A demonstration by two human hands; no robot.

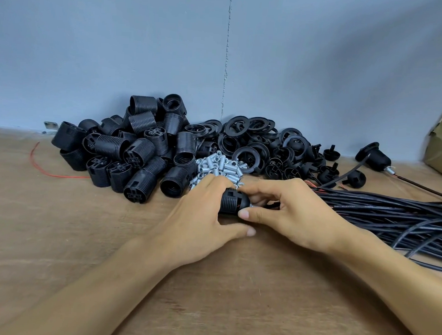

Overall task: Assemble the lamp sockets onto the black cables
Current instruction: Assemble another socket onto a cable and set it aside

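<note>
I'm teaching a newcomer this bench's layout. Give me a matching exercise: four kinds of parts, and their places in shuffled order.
Parts:
1 ribbed socket bodies
2 flat rings
3 metal tubes
4 black cables

Places:
A lying along the right side
B big heap at the left
C small silver pile, centre front
D heap at back centre

Pairs: 1-B, 2-D, 3-C, 4-A

Table (53, 260): sockets (127, 151), cables (393, 211), seemingly metal tubes (222, 167).
</note>
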